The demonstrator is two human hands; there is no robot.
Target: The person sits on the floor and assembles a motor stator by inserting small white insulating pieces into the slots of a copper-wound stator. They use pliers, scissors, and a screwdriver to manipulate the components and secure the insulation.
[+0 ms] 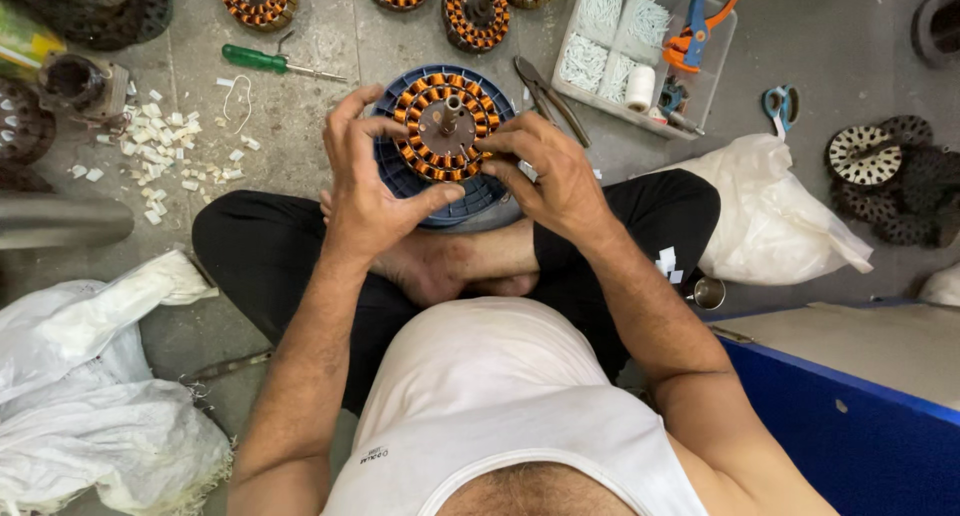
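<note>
A round motor stator (440, 126) with copper-orange coil windings and a metal shaft in its middle rests on a blue round plastic base (400, 176) between my crossed legs. My left hand (365, 191) grips the stator's left edge, fingers curled over the coils and thumb at the lower rim. My right hand (550, 176) presses on the stator's right edge with its fingertips on the windings; a small pale piece shows under its fingers.
Several more wound stators (475, 14) lie at the top. A green-handled screwdriver (270, 63), pliers (550, 98), a clear parts tray (640, 46), blue scissors (780, 104), white scraps (160, 146), white bags (770, 216) and a blue box (860, 426) surround me.
</note>
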